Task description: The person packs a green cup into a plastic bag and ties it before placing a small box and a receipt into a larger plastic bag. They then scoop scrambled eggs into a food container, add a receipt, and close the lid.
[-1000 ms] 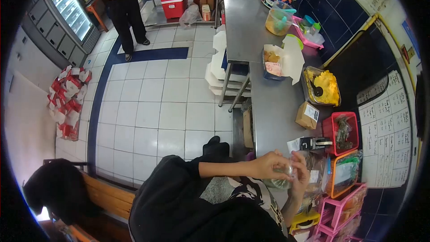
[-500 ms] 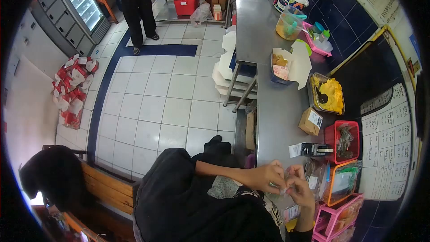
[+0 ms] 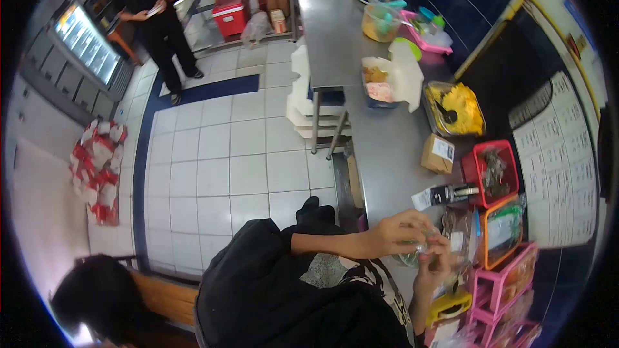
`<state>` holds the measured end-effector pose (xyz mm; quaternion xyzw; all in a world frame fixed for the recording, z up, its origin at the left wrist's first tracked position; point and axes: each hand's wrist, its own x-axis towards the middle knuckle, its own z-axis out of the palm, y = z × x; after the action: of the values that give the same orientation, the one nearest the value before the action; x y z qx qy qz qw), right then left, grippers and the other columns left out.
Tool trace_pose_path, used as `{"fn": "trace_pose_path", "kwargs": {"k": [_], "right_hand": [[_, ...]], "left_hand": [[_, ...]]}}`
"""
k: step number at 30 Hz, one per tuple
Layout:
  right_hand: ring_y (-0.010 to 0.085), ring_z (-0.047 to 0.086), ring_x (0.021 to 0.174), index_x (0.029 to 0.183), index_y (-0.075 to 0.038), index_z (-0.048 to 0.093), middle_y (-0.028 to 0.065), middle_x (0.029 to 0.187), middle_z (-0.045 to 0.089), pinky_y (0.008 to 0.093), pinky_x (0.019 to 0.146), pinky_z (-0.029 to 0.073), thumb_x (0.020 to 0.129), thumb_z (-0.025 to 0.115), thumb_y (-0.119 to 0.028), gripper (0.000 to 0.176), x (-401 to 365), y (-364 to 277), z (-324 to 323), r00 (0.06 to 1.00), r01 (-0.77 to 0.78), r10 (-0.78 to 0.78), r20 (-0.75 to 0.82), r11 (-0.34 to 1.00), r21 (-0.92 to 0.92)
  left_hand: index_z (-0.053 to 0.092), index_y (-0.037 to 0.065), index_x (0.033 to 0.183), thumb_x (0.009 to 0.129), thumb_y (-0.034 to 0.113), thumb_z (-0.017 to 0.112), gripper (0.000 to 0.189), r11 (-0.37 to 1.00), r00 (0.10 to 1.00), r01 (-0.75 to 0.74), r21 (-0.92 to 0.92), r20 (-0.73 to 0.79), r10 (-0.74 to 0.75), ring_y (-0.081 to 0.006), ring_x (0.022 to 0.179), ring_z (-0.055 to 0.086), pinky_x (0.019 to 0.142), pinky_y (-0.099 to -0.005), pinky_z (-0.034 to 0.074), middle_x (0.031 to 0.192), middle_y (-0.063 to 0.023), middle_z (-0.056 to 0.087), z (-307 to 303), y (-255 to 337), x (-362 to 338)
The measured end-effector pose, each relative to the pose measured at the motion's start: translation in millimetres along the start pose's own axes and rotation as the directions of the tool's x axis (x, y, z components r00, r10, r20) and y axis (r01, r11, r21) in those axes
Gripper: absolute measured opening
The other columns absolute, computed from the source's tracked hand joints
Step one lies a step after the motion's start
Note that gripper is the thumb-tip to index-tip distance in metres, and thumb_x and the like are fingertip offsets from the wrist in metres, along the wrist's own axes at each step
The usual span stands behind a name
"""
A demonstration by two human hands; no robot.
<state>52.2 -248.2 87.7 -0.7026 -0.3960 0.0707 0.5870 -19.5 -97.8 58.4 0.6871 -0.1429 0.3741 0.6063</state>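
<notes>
My left hand point(image 3: 401, 232) reaches across from the left, over the near end of the steel counter. Its fingers are closed on a small clear plastic bag point(image 3: 407, 259) that looks faintly greenish inside. Opposite it, my right hand point(image 3: 433, 261) comes up from below and pinches the same bag at its top. The fingertips of both hands nearly meet there, and they partly hide the bag. Just beyond my hands lies a black device point(image 3: 445, 194) with a white paper label point(image 3: 422, 200). Clear plastic packets point(image 3: 456, 235) lie to the right of my hands.
Along the counter point(image 3: 387, 154) stand a brown box point(image 3: 438, 154), a red basket point(image 3: 472, 161), an orange-rimmed basket point(image 3: 485, 254), a tub of yellow food point(image 3: 465, 106) and an open food box point(image 3: 403, 77). Pink racks point(image 3: 500, 296) and a yellow tape dispenser point(image 3: 449, 307) sit nearby. Another person point(image 3: 151, 19) stands across the room.
The view has shifted and turned slightly. My hands stay together on the plastic bag, and more of the bag shows below my left hand. The yellow dispenser is now more visible.
</notes>
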Motion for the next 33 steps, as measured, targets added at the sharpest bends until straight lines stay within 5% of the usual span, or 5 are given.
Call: {"fn": "trace_pose_path", "kwargs": {"k": [9,11,16,30,33], "right_hand": [[0.0204,0.056,0.09,0.085,-0.005,0.058,0.0047,0.088,0.059,0.0344,0.089,0.04,0.066,0.069,0.008,0.025,-53,51,-38,0.943,-0.324,0.331,-0.034,0.936,0.134],[0.0221,0.056,0.09,0.081,-0.006,0.06,0.003,0.083,0.059,0.0353,0.089,0.039,0.063,0.069,0.007,0.025,-56,57,-50,0.972,-0.217,0.222,0.08,0.974,-0.065],[0.024,0.053,0.091,0.076,-0.007,0.059,0.001,0.08,0.06,0.0368,0.077,0.038,0.063,0.065,0.001,0.016,-39,34,-38,0.993,-0.103,0.034,-0.112,0.714,-0.692],[0.0273,0.06,0.077,0.086,0.0,0.058,0.0117,0.085,0.06,0.0343,0.07,0.049,0.067,0.057,0.011,0.022,-68,28,-57,0.837,-0.324,0.143,-0.528,0.907,-0.269],[0.0299,0.059,0.079,0.083,0.0,0.058,0.0141,0.083,0.059,0.0344,0.068,0.048,0.073,0.057,0.006,0.012,-121,36,-130,0.617,-0.515,-0.02,-0.787,0.746,-0.423]], "left_hand": [[0.062,0.005,0.089,0.078,0.005,0.065,0.012,0.876,0.749,0.431,-0.216,0.627,-0.214,-0.0183,0.091,0.056,0.08,-0.029,0.047,0.1,-0.0072,0.05,26,-49,-20],[0.062,0.007,0.087,0.076,0.002,0.064,0.012,0.996,0.807,0.053,-0.07,0.59,-0.002,-0.0194,0.087,0.058,0.078,-0.0287,0.047,0.095,-0.0054,0.054,32,-57,-21],[0.063,0.008,0.081,0.065,-0.009,0.059,0.024,0.999,0.86,-0.017,-0.05,0.509,0.04,-0.0227,0.083,0.061,0.067,-0.0299,0.05,0.094,-0.0117,0.058,46,-78,-25],[0.054,0.002,0.08,0.072,-0.006,0.066,0.017,0.996,0.941,0.087,-0.037,0.332,-0.07,-0.0245,0.079,0.062,0.071,-0.0317,0.049,0.086,-0.0121,0.064,98,-132,-2],[0.05,0.002,0.09,0.077,-0.007,0.063,0.02,0.99,0.954,0.112,-0.083,0.289,-0.083,-0.0218,0.088,0.058,0.077,-0.0317,0.047,0.095,-0.0121,0.059,101,-172,-3]]}}
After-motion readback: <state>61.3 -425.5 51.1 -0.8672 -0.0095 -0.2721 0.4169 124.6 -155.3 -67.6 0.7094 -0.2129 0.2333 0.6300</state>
